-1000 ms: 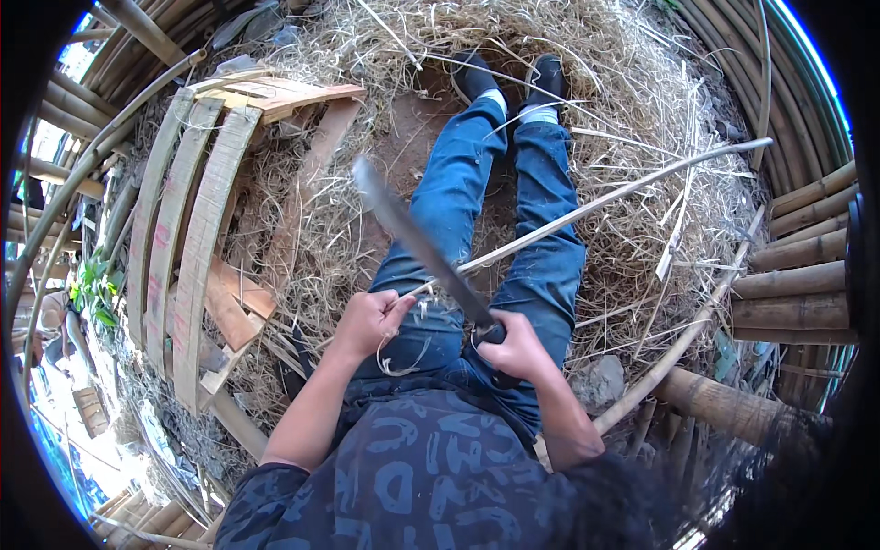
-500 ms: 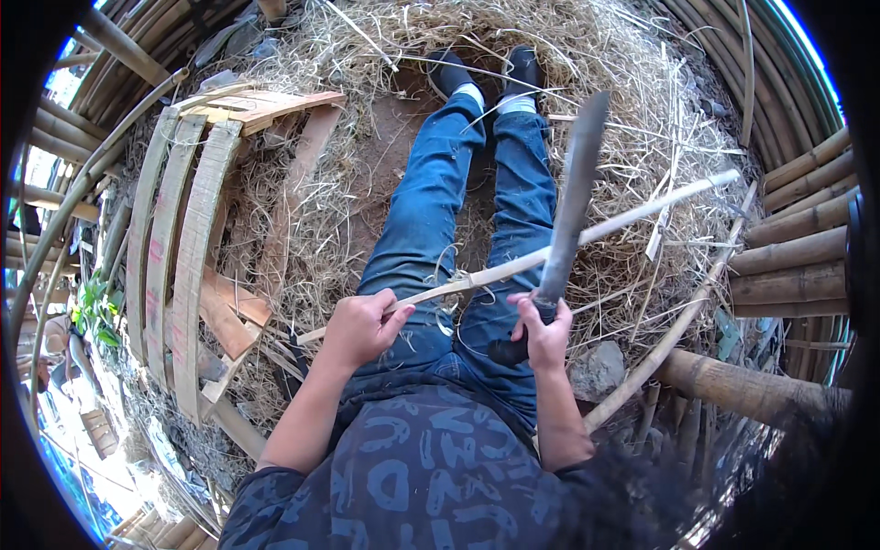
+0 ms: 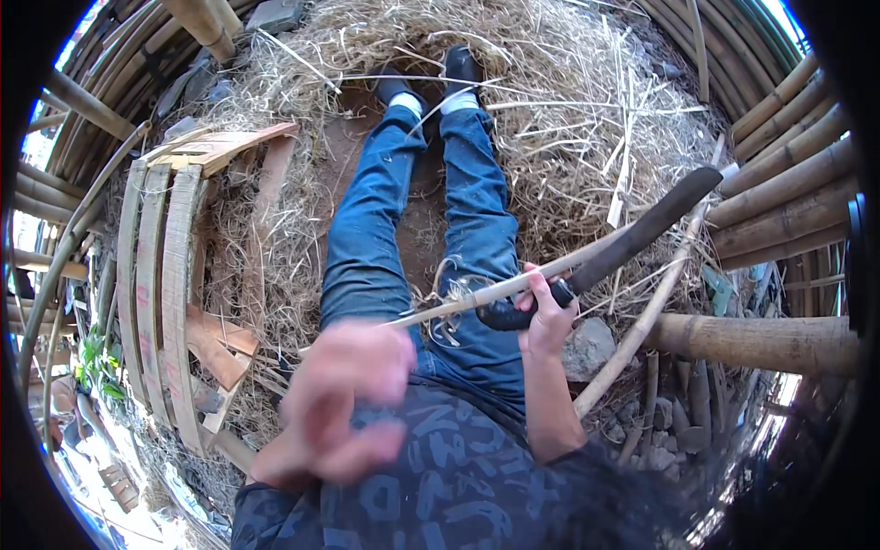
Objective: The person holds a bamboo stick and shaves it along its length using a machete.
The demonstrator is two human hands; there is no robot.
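Note:
My right hand (image 3: 548,316) is closed round the black handle of a machete (image 3: 644,229), above my right thigh. The dark blade slants up and away to the right. A long pale bamboo strip (image 3: 486,294) crosses over my thighs and runs close along the blade; its far end shows past the tip. The fingertips of my right hand meet the strip, but whether they grip it I cannot tell. My left hand (image 3: 353,394) is blurred, lifted before my shirt and off the strip, with thumb and fingers apart and nothing between them. Thin shavings (image 3: 449,307) curl near the strip.
My outstretched legs (image 3: 371,247) lie on ground strewn with dry straw and shavings (image 3: 568,147). At left stands a wooden slat crate (image 3: 176,275). A grey stone (image 3: 588,348) and a thick bamboo pole (image 3: 752,341) are at right. Bamboo walls (image 3: 788,192) surround the space.
My left hand has let go of the bamboo strip and come back toward my body. The machete has swung from nearly upright to slanting right, alongside the strip. The whole view has shifted somewhat.

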